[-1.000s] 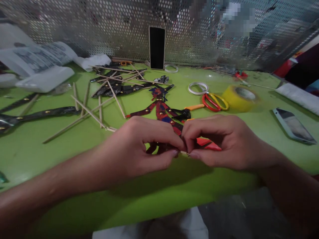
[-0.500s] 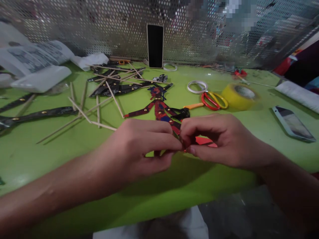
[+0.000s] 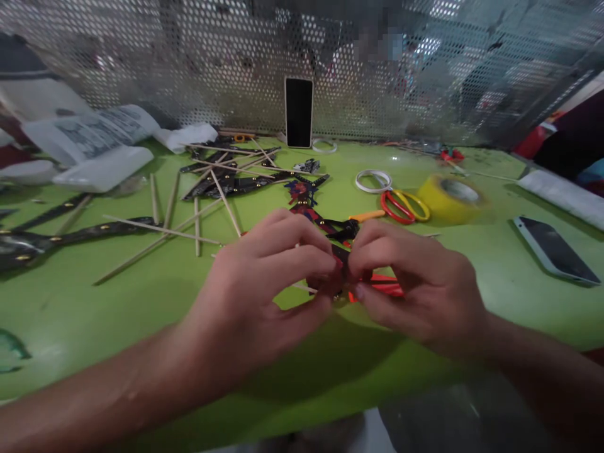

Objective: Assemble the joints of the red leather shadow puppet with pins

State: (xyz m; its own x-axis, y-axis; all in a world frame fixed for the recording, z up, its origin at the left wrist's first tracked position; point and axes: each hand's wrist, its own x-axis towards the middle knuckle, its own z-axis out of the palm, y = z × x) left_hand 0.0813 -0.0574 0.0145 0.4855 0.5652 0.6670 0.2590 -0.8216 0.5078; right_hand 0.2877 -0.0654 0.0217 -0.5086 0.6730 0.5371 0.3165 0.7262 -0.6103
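A jointed flat puppet (image 3: pixel 302 192) in dark red, blue and black, with small brass fasteners, lies in front of me, its lower part between my hands. My left hand (image 3: pixel 271 277) pinches a dark red piece of it between thumb and fingertips. Close beside it, the thumb and fingers of my right hand (image 3: pixel 419 277) are closed on the same part. Beneath the right fingers a bright red piece (image 3: pixel 389 287) shows. My fingers hide the exact spot being gripped.
Thin wooden sticks (image 3: pixel 226 201) and black puppet parts (image 3: pixel 85 236) lie to the left. Beyond my right hand are scissors (image 3: pixel 396 209), a white tape ring (image 3: pixel 372 182), yellow tape (image 3: pixel 443 198) and a phone (image 3: pixel 557 250). Another phone (image 3: pixel 299 113) stands against the perforated metal panel (image 3: pixel 212 69).
The view has tilted up slightly. My left fingers have spread and shifted, exposing more of the dark red piece between my hands. A stick on the left lies at a different angle.
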